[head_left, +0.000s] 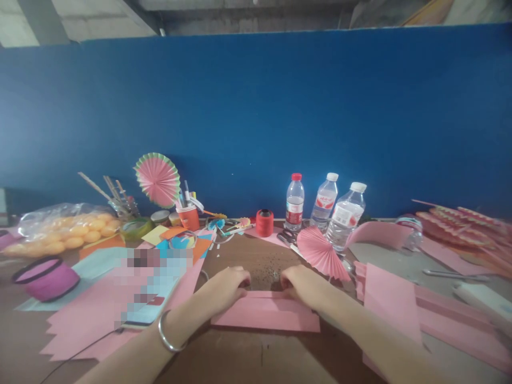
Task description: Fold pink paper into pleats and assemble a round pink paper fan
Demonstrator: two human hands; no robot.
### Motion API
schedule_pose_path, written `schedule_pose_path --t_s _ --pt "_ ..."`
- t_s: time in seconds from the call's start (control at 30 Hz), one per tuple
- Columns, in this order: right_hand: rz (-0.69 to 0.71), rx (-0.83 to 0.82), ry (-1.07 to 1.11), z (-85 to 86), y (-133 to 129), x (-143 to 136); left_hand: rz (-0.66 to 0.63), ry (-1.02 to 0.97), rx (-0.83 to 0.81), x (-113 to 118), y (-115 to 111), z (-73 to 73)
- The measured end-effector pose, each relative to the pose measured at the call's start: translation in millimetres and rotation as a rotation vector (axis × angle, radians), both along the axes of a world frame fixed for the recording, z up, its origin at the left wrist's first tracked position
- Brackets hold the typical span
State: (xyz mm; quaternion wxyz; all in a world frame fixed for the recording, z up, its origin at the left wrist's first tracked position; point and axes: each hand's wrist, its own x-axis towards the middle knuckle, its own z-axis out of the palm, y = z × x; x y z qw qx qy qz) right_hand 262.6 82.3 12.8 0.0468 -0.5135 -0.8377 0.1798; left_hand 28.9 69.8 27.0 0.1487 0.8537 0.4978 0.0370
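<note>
A sheet of pink paper (266,317) lies in front of me on the brown table, with a narrow strip folded along its far edge. My left hand (232,282) pinches the far left part of that fold, fingers curled and thumb on the paper. At the far right part, my right hand (298,285) grips the fold the same way, fingers bent over the edge. The fingertips are partly hidden. Small dark specks (272,269) are scattered on the table just beyond the hands.
A pleated pink fan (322,253), scissors (286,237), a red thread spool (264,223) and several water bottles (295,205) stand or lie behind. More pink sheets (390,298) are at right. Left are pink paper (92,314), a purple round pouch (47,278) and a bag of orange balls (72,229).
</note>
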Motion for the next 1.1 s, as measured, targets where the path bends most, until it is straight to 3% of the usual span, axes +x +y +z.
schedule_pose_path --t_s 0.17,0.33,0.4,0.5,0.57,0.6,0.67,0.73,0.83,0.9,1.1 --pt "0.029 -0.012 -0.040 0.0 -8.1 -3.5 0.012 0.032 0.017 1.6 -7.5 -7.8" --pt "0.155 0.083 -0.016 -1.8 -9.7 -3.5 -0.079 0.078 0.191 7.6 -9.4 -11.7" --pt "0.105 0.253 -0.019 0.3 -10.1 -3.0 -0.053 0.071 0.278 6.8 -10.2 -3.8" --pt "0.085 0.801 0.069 11.0 -13.5 1.5 0.004 0.068 0.468 1.9 -16.0 16.4" --pt "0.186 1.092 0.171 18.0 -15.5 6.4 -0.107 0.051 0.707 -1.2 -22.2 25.0" --pt "0.232 1.126 0.187 19.7 -15.6 8.8 -0.158 0.074 0.734 -2.0 -25.3 25.0" --pt "0.338 0.958 0.126 17.7 -13.0 12.7 -0.164 0.145 0.649 -1.6 -30.1 15.4" --pt "0.419 0.604 0.009 10.8 -8.0 14.5 -0.167 0.150 0.448 0.1 -32.1 -2.5" --pt "0.427 0.236 -0.046 -0.1 -3.4 11.4 -0.157 0.122 0.268 2.3 -31.6 -25.6" --pt "0.434 0.211 -0.024 -5.2 -5.3 4.3 -0.151 0.117 0.240 2.8 -30.8 -32.2" --pt "0.463 0.359 -0.055 -17.0 -17.1 -21.2 -0.244 0.192 0.273 3.1 -32.4 -36.6"
